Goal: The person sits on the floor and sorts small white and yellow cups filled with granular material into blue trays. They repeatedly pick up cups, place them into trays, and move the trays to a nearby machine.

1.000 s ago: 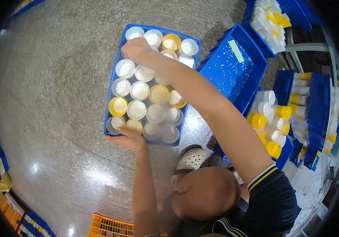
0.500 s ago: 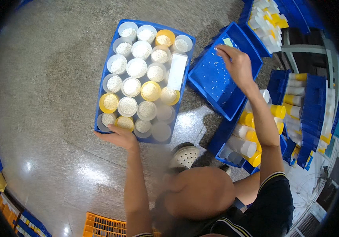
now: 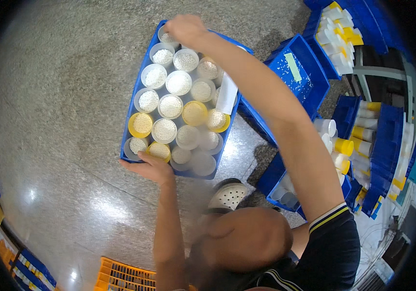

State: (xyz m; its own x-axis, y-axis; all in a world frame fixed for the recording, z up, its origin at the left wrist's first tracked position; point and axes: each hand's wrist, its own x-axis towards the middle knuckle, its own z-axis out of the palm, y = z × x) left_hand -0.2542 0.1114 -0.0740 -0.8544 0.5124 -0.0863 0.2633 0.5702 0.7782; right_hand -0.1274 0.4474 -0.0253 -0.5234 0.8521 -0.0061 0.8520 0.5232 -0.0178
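Observation:
A blue tray (image 3: pixel 127 128) of open cups stands before me, filled with white beads. Most cups, like this clear cup (image 3: pixel 171 106), are translucent; a few, such as the yellow cup (image 3: pixel 141 125), are yellow. My left hand (image 3: pixel 152 167) grips the tray's near left corner, thumb over the rim beside the nearest cups. At the far left corner, my right hand (image 3: pixel 186 30) has its fingers bent over the tray edge and a corner cup; some fingertips are hidden. My right forearm crosses above the tray's right side, partly covering a white card (image 3: pixel 227 94) lying on the cups.
A blue bin (image 3: pixel 310 72) with scattered beads and a pale green label sits to the right. Beyond it are blue bins of white and yellow cups (image 3: pixel 336 36). An orange crate (image 3: pixel 120 276) stands near my left side. My shoe (image 3: pixel 228 196) is close to the tray.
My right hand has swung left from above the blue bin to the tray's far left corner. My left hand stays at the near corner. The tray appears slightly farther right in view.

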